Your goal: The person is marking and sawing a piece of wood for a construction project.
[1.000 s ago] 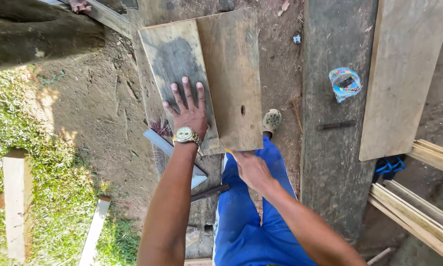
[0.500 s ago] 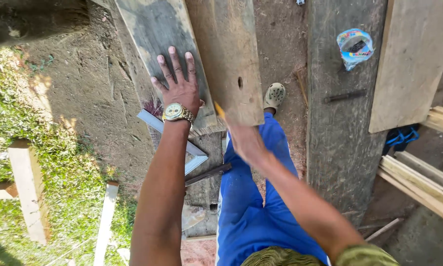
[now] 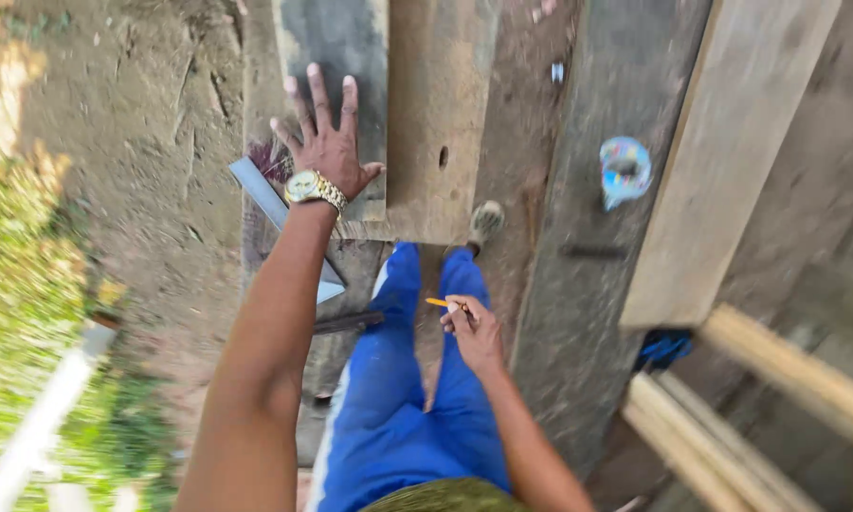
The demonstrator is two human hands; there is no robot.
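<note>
My left hand (image 3: 324, 142), with a gold wristwatch on the wrist, lies flat with fingers spread on a grey-stained wooden board (image 3: 336, 57). A second, brownish plank (image 3: 441, 104) with a small hole lies right beside that board. My right hand (image 3: 474, 332) is drawn back over my blue trousers and grips a yellow pencil (image 3: 439, 302), whose tip points left. A metal square (image 3: 275, 213) sticks out from under my left wrist, partly hidden by the arm.
My shoe (image 3: 486, 223) rests by the plank's near end. A long pale plank (image 3: 730, 152) lies at the right, with wooden slats (image 3: 730, 427) below it. A small crumpled blue-and-white packet (image 3: 624, 171) lies on the dark beam. Grass borders the left.
My right hand has pulled back from the plank's near edge toward my lap, pencil in it. The left hand stays pressed on the board. The view has shifted and blurred.
</note>
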